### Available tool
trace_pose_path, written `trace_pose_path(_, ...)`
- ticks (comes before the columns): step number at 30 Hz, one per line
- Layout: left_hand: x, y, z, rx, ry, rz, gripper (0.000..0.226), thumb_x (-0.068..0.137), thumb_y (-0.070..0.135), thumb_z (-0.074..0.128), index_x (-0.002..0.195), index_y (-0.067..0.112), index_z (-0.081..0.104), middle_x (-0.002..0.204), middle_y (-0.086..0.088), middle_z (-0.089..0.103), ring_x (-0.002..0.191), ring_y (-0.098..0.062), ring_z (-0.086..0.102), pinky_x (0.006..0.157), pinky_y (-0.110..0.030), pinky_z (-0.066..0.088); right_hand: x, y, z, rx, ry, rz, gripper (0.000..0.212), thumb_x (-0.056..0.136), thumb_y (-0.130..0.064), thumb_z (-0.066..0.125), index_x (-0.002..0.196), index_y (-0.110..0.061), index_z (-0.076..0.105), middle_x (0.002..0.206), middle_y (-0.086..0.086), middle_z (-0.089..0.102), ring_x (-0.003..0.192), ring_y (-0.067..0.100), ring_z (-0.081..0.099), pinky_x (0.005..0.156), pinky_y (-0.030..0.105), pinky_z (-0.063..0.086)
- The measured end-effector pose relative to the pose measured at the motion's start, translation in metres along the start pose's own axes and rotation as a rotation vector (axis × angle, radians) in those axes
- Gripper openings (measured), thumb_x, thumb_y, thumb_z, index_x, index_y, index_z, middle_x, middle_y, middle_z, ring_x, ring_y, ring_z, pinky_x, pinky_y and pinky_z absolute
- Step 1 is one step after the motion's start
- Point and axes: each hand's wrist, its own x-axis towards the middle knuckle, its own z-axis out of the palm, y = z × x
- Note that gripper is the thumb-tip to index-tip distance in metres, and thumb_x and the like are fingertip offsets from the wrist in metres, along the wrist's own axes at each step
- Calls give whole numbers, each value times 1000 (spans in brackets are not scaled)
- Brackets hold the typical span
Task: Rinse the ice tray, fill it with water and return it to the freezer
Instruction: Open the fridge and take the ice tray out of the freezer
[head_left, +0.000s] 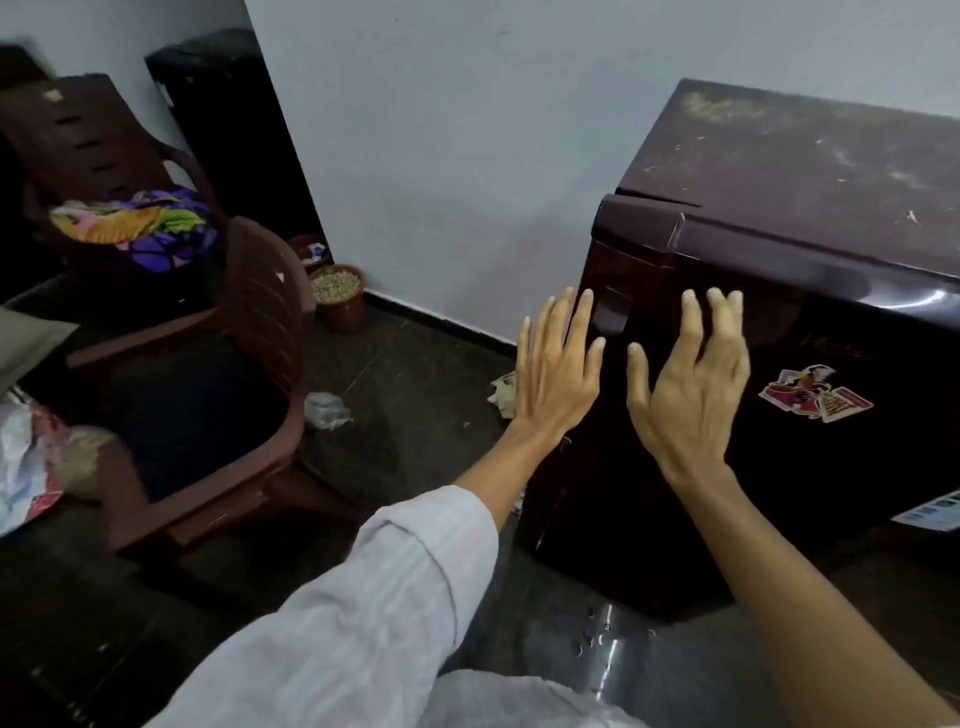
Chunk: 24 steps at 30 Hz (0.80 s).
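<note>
A dim room corner is lying under soft, flat light.

A pale blue-white plastered wall (441, 130) is running down to a black skirting strip (441, 325) and a dark speckled stone floor (405, 374), which is catching a small glint near the bottom edge. Two brown moulded plastic armchairs are standing at the left: the nearer chair (260, 338) is facing away from the wall, and the farther chair (88, 140) is carrying a bundled purple, yellow and green cloth (140, 223) on its seat. A round brown pot of pale grains (340, 299) is sitting against the wall's corner beside a dark doorway (234, 130). A crumpled clear plastic scrap (324, 410) is lying on the floor.
</note>
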Motion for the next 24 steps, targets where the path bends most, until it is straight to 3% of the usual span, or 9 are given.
trace_pose_path(5,-19,-12,10,-297,-125,-83,50,105,27,42,152,10,37,148,-13,49,135,-26,49,108,-42,45,-15,-17,21,72,-75,72,64,98,-36,55,149,-4,35,155,18,32,148,30,26,109,48,40)
trace_pose_path(8,-22,-14,10,-518,-250,-177,50,107,26,42,154,12,32,148,-14,49,136,-25,48,109,-34,42,-13,-24,33,227,-135,132,65,98,-36,57,150,-4,33,154,15,31,142,27,35,107,40,41)
trace_pose_path(13,-16,-16,8,-777,-340,-435,39,107,19,40,145,11,48,142,-9,56,132,-18,52,111,-37,44,-10,-39,50,450,-165,269,62,99,-27,58,148,0,31,148,17,34,136,24,39,111,31,38)
trace_pose_path(18,-13,-26,6,-879,-408,-546,41,103,1,39,142,10,52,141,-7,58,134,-17,51,113,-31,42,-20,-47,59,584,-206,421,43,101,-26,56,136,-2,48,128,10,56,117,15,56,100,30,49)
trace_pose_path(22,-11,-30,4,-904,-462,-572,48,100,-7,37,142,9,51,143,-8,57,136,-16,49,117,-33,38,-22,-46,63,606,-172,449,33,100,-24,59,125,-3,57,115,4,64,105,11,61,87,7,45)
trace_pose_path(24,-12,-29,2,-904,-473,-575,49,100,-9,35,143,9,50,145,-8,55,138,-16,48,116,-27,36,-21,-44,62,607,-173,456,30,99,-23,61,122,-4,58,111,4,65,100,10,61,84,8,47)
